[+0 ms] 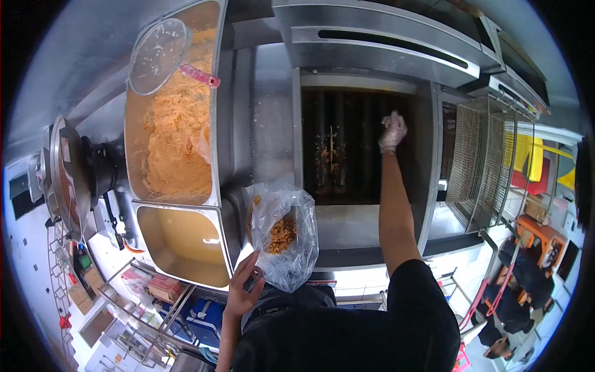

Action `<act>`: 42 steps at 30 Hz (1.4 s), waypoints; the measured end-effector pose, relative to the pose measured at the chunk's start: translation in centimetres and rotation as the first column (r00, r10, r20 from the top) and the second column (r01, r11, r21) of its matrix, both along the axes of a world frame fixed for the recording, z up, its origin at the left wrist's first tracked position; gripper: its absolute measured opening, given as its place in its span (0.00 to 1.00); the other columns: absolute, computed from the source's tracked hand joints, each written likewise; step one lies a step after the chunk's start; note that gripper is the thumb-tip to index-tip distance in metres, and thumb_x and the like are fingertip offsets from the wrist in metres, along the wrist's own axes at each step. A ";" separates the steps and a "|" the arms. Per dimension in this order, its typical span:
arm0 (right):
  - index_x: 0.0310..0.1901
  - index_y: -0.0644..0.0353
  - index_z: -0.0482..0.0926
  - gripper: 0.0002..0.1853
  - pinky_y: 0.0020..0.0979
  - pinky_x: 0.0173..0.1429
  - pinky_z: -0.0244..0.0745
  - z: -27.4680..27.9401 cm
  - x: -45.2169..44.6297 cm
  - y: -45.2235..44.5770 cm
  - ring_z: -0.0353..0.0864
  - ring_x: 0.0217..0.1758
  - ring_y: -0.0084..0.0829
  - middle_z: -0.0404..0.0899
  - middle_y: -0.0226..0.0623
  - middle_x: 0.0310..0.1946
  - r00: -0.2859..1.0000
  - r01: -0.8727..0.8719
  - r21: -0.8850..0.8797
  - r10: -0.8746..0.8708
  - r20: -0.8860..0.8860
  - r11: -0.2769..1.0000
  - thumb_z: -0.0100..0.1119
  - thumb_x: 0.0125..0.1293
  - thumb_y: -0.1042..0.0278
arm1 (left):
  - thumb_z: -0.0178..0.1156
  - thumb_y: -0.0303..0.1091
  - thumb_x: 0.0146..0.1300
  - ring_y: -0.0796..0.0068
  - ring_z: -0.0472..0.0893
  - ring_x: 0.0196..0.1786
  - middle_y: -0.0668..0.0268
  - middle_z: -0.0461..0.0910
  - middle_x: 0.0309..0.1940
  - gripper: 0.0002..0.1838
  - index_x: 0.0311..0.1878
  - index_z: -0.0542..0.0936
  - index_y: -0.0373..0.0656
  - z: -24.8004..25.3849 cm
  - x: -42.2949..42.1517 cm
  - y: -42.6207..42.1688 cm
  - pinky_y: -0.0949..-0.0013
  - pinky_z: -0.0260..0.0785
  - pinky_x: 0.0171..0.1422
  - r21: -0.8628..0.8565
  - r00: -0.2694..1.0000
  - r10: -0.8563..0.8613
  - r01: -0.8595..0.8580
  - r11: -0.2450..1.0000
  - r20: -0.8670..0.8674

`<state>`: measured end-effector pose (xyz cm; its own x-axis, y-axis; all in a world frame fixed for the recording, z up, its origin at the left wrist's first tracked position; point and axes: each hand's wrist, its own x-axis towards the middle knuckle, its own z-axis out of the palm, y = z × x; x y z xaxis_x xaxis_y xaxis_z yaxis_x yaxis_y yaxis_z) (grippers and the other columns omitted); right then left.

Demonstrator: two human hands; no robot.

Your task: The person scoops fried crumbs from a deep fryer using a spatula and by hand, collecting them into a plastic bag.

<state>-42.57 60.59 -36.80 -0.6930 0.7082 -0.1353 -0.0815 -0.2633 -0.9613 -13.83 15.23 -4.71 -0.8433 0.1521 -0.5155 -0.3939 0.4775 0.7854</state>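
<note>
My right hand [393, 131], in a clear plastic glove, reaches over the dark fryer well [359, 167]; its fingers are curled together, and what they hold, if anything, is too small to make out. Orange-brown crumbs [328, 155] lie in the well to its left. Near the bottom centre, my bare left hand [246, 284] pinches the edge of a clear plastic bag [304, 248]. Inside the bag is a heap of brown fried crumbs [282, 235].
A deep metal tray of orange breading [176, 149] holds a round strainer [160, 56] with a pink handle. Below it is a pan of yellowish liquid [183, 245]. Wire baskets [486, 161] stand at right. Other people [520, 285] are at far right.
</note>
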 end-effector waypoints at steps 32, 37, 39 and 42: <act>0.19 0.54 0.69 0.27 0.34 0.24 0.54 3.9 11.1 -0.3 0.61 0.19 0.22 0.66 0.25 0.16 0.912 -0.137 -0.065 0.152 0.382 0.988 0.55 0.77 0.51 | 0.61 0.14 0.60 0.71 0.84 0.47 0.49 0.71 0.72 0.36 0.75 0.71 0.38 0.4 1.5 -0.8 0.72 0.78 0.46 0.062 0.973 -0.029 0.044 0.997 -0.227; 0.16 0.53 0.63 0.30 0.33 0.23 0.52 4.1 13.2 -3.6 0.59 0.18 0.21 0.63 0.23 0.14 0.979 -0.045 0.161 0.012 0.204 0.986 0.53 0.79 0.51 | 0.62 0.14 0.60 0.72 0.83 0.47 0.50 0.71 0.72 0.37 0.75 0.70 0.38 0.8 2.0 -1.7 0.72 0.76 0.47 0.048 0.977 -0.015 0.026 0.999 -0.211; 0.16 0.55 0.63 0.31 0.34 0.23 0.53 4.0 12.3 -4.3 0.59 0.18 0.20 0.62 0.24 0.14 0.989 -0.022 0.335 -0.030 0.147 0.942 0.52 0.80 0.53 | 0.61 0.15 0.60 0.72 0.83 0.47 0.50 0.72 0.71 0.36 0.75 0.70 0.38 0.7 1.9 -1.6 0.73 0.76 0.47 0.074 0.985 0.015 -0.003 0.997 -0.169; 0.16 0.60 0.63 0.31 0.37 0.23 0.55 1.1 9.2 -2.7 0.60 0.15 0.26 0.63 0.31 0.13 0.989 -0.063 0.621 -0.034 0.142 0.782 0.49 0.81 0.56 | 0.61 0.15 0.60 0.72 0.83 0.46 0.51 0.72 0.71 0.36 0.75 0.70 0.37 1.1 1.9 -1.4 0.72 0.76 0.47 0.059 0.988 0.006 0.003 0.998 -0.157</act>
<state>-33.38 57.86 -35.67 -0.7121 0.6610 0.2366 0.0628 0.3956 -0.9163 -11.98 13.82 -3.57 -0.9132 0.1768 -0.3671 -0.2645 0.4280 0.8642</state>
